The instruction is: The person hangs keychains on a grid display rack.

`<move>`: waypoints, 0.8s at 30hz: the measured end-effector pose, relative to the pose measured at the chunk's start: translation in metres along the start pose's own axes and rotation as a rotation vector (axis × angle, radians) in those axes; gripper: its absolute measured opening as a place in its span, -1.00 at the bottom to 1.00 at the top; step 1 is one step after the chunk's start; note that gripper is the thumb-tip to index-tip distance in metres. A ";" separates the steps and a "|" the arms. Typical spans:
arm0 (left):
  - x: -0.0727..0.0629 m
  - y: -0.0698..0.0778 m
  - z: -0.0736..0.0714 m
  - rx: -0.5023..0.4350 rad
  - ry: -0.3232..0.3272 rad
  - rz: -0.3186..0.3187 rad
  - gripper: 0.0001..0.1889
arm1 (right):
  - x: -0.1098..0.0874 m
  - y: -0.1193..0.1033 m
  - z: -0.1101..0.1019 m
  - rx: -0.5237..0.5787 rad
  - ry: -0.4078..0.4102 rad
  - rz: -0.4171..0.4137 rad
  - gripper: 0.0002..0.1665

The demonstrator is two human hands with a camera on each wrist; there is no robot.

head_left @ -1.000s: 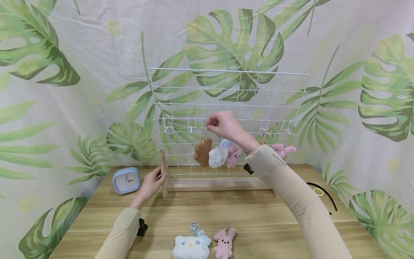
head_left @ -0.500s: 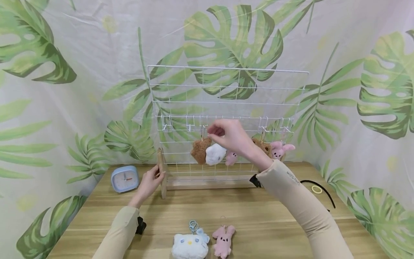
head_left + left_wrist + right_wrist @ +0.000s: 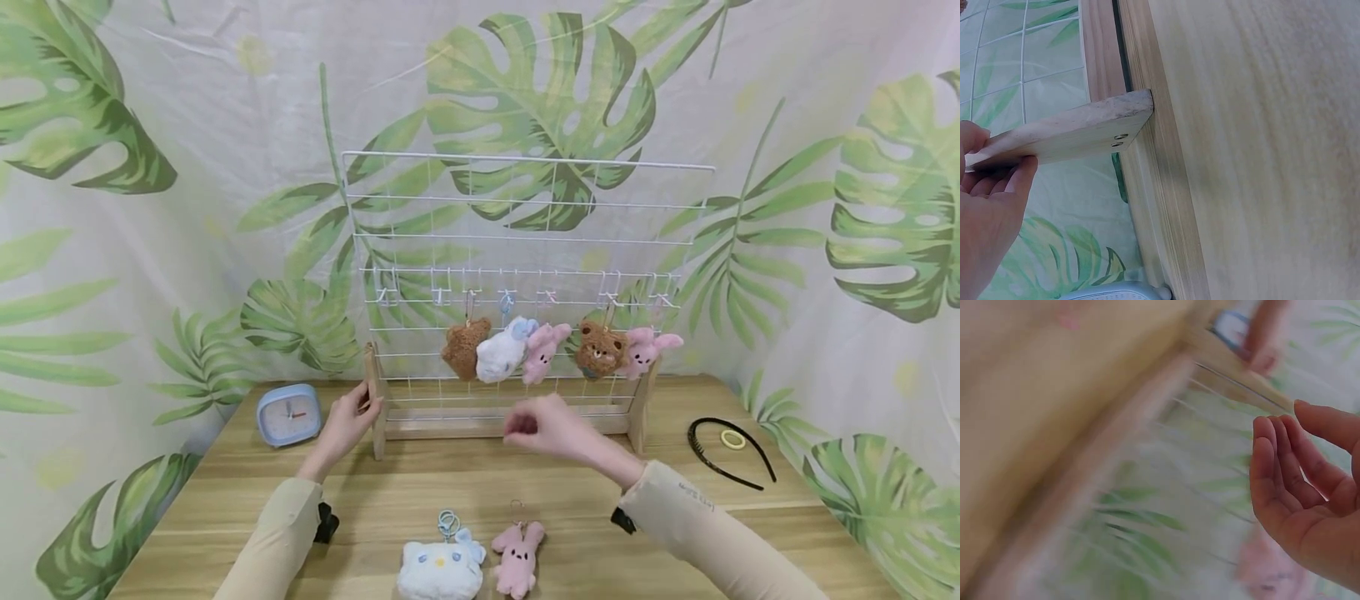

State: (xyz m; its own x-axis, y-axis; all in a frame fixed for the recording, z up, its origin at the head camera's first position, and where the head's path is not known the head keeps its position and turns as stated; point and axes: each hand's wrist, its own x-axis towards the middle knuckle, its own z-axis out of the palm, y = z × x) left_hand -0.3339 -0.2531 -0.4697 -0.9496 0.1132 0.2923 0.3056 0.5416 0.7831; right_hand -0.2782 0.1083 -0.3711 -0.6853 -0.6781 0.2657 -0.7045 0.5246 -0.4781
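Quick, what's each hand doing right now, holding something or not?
Left hand: closed, holding the rack's wooden side post.
Right hand: open, fingers loosely curled, holding nothing.

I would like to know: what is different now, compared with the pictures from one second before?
The right hand has moved down from above the hanging white plush toward the table, and now holds nothing. The left hand still grips the wooden side post; the other white plush and the pink rabbit lying on the table have not moved.
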 end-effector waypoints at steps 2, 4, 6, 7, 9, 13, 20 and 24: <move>0.000 0.000 0.000 -0.007 -0.007 -0.011 -0.52 | -0.010 0.015 0.018 0.023 -0.039 0.046 -0.94; 0.000 0.000 0.000 -0.008 -0.014 -0.017 -0.49 | -0.018 0.028 0.034 0.032 -0.072 0.083 -0.94; 0.000 0.000 0.000 -0.008 -0.014 -0.022 -0.49 | -0.025 0.040 0.049 0.037 -0.103 0.122 -0.94; 0.000 0.000 0.000 -0.007 -0.013 -0.023 -0.49 | -0.028 0.045 0.055 0.036 -0.117 0.141 -0.93; 0.000 0.000 0.001 0.002 -0.012 -0.017 -0.49 | -0.032 0.053 0.064 0.031 -0.145 0.171 -0.93; -0.001 0.001 0.001 0.000 -0.009 -0.020 -0.53 | -0.036 0.058 0.075 0.030 -0.180 0.221 -0.91; -0.002 0.002 0.001 -0.013 -0.006 -0.019 -0.53 | -0.035 0.055 0.085 -0.007 -0.173 0.284 -0.84; -0.001 0.002 0.001 -0.004 -0.006 -0.021 -0.55 | -0.033 0.054 0.087 -0.018 -0.179 0.289 -0.86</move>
State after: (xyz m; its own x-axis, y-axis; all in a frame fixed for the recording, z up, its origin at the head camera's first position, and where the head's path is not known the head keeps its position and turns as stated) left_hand -0.3324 -0.2517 -0.4691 -0.9563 0.1071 0.2721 0.2857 0.5408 0.7911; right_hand -0.2776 0.1142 -0.4783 -0.8150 -0.5786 -0.0303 -0.4899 0.7162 -0.4971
